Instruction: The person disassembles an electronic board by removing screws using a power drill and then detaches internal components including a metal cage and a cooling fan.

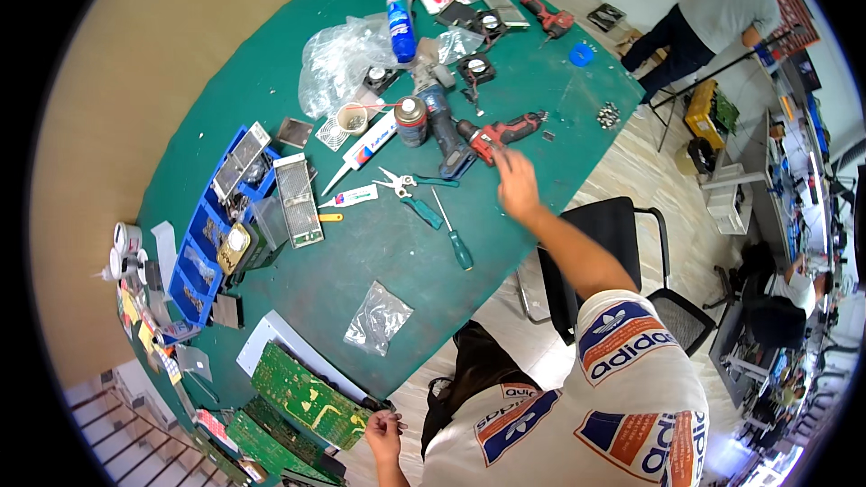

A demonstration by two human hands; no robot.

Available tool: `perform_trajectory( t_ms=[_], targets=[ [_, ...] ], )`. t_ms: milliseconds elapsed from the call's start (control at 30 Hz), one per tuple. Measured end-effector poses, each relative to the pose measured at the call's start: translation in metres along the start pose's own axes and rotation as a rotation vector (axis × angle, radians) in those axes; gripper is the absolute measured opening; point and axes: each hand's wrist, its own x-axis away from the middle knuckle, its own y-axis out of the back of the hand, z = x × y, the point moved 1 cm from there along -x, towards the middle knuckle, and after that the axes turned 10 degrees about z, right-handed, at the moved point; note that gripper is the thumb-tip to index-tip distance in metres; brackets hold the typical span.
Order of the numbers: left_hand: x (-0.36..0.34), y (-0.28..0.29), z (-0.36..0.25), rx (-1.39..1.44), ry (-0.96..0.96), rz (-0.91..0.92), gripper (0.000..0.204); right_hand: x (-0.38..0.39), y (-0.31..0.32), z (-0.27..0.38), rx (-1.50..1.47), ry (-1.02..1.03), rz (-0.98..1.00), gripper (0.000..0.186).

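1. Head view: the right hand is stretching out, fingers spread and holding nothing, toward the red cordless drill lying on the green table; a grasp looks to be the next need.
2. The left hand is hovering by the green circuit boards, loosely curled; gripping or not, I cannot tell.
3. Tools and bags are crowding the table; a black chair is standing beside it, and another person is bending at the far side.
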Motion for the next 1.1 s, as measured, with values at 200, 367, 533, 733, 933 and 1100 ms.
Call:
perform_trajectory(
  t_ms=[200,367,533,733,933,1100],
  targets=[
    [-0.015,-0.005,-0.002,-0.005,-0.098,0.137,0.009,0.159,0.015,0.087,-0.334,-0.191,0.149,0.061],
    [-0.033,0.008,0.022,-0.034,-0.109,0.253,0.014,0.255,0.035,0.109,-0.391,-0.260,0.383,0.057],
    [-0.049,-0.005,-0.001,-0.144,-0.089,0.316,0.011,0.274,0.076,0.059,-0.225,-0.350,0.215,0.052],
    [-0.056,-0.023,-0.026,-0.044,-0.176,0.294,0.009,0.198,0.093,-0.030,-0.222,-0.426,-0.020,0.045],
    [-0.066,-0.058,-0.036,-0.053,-0.035,0.210,0.007,-0.014,0.087,-0.176,-0.153,-0.332,-0.169,0.056],
    [-0.068,-0.127,-0.089,-0.185,0.124,0.122,0.007,-0.197,0.069,-0.315,0.004,-0.362,-0.140,0.057]
  ],
)
